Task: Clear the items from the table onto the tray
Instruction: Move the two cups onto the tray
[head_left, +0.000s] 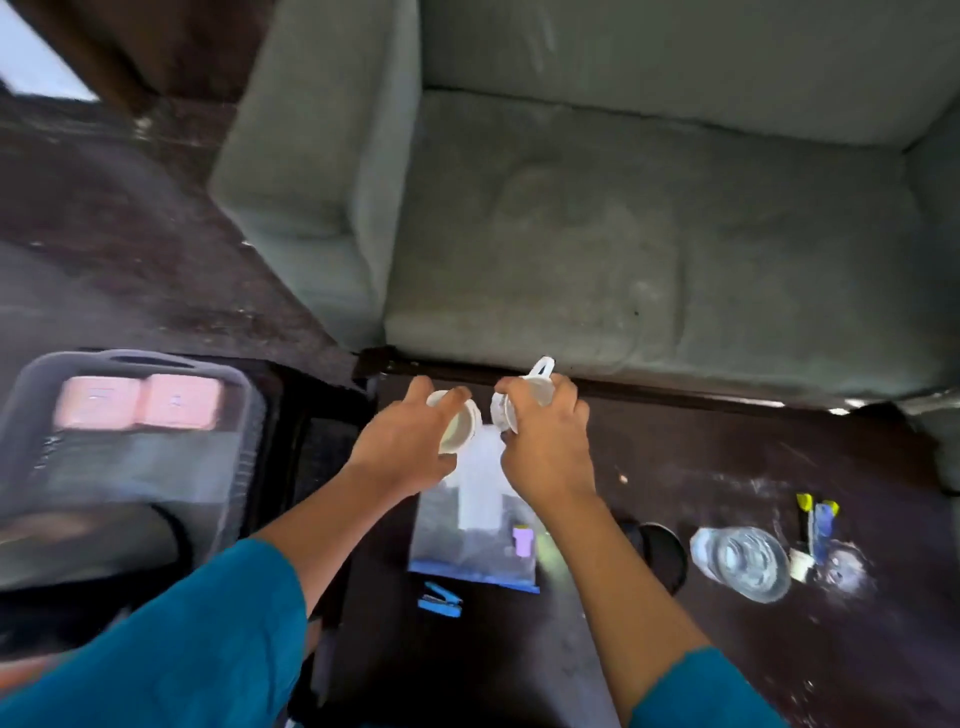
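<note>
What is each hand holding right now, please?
Left hand: grips a white cup.
Right hand: grips a white handled cup.

The dark worktop (701, 467) is scuffed with pale, dusty marks. A clear zip bag (475, 540) with a blue strip on its near edge lies flat between and just behind the left hand (410, 447) and right hand (545, 441). A blue stapler (439, 600) lies nearer still. Right of the right hand's forearm sit a black disc (665, 553), a clear round vessel (743, 564), a small white cup (801, 564) and yellow-capped pens (818, 525).
</note>
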